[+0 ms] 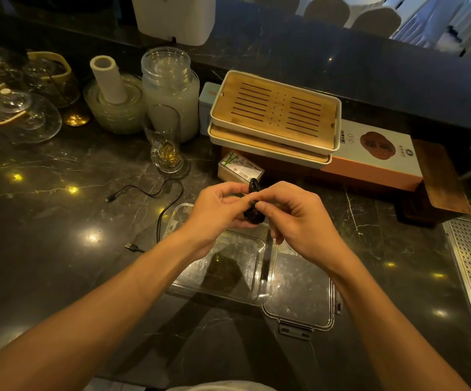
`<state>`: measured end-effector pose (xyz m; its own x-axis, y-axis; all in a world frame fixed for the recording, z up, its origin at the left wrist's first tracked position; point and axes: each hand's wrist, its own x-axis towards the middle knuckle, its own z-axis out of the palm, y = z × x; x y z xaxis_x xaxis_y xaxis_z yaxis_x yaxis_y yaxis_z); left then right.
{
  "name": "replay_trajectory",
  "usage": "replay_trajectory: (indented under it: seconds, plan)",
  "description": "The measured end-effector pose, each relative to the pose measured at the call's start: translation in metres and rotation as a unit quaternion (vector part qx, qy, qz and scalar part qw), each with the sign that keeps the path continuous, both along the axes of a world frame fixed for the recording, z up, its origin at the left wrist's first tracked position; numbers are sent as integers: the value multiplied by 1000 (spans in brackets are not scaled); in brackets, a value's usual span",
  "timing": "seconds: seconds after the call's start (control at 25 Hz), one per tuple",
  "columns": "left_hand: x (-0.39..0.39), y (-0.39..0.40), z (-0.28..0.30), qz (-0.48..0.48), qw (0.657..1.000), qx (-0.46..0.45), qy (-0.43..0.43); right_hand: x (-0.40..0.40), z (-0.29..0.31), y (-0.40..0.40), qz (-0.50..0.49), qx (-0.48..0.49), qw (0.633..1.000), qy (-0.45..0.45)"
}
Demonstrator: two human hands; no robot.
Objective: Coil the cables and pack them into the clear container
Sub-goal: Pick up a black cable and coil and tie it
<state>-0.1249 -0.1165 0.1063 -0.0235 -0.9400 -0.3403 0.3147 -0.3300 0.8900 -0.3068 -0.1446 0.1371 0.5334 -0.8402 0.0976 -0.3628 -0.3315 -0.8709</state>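
Clear plastic rectangular container [228, 266], lid off, empty, lower centre of frame; cable-coiling in hand.

Clear plastic lid [302, 300] lies just right of it, overlapping its edge, on the dark marble counter [59, 249]. Above the container, left hand [217, 213] and right hand [296, 218] meet, both pinching a small black coiled cable [252, 213], wound tight in several loops and held upright. Judged step: finishing this coil; next, lower it into the container without letting the loops spring. Second black loose cable [161, 204] trails uncoiled at centre left, one end hidden behind the left forearm. Stacked bamboo tea trays [276, 114] stand beyond.
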Motion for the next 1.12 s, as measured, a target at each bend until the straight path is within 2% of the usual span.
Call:
replay_trajectory:
  seconds: [0.2,0.4,0.56,0.76,0.92,1.12]
  plan:
    - [1,-2,0,-6,999,7,36,0,4,-3,-44,69,997,10]
    - [4,-3,2,-35,999,-2,40,-1,10,-7,-38,65,997,28]
    - [4,-4,6,-49,999,-10,15,0,16,-7,-27,80,996,22]
    - [9,-4,5,-70,997,-20,-1,-4,27,-11,-26,155,988,-9]
    - [14,-4,7,-79,996,-29,11,-1,30,-12,-20,155,987,30]
    - [16,1,4,-74,996,-53,2,8,30,-12,-37,95,989,103]
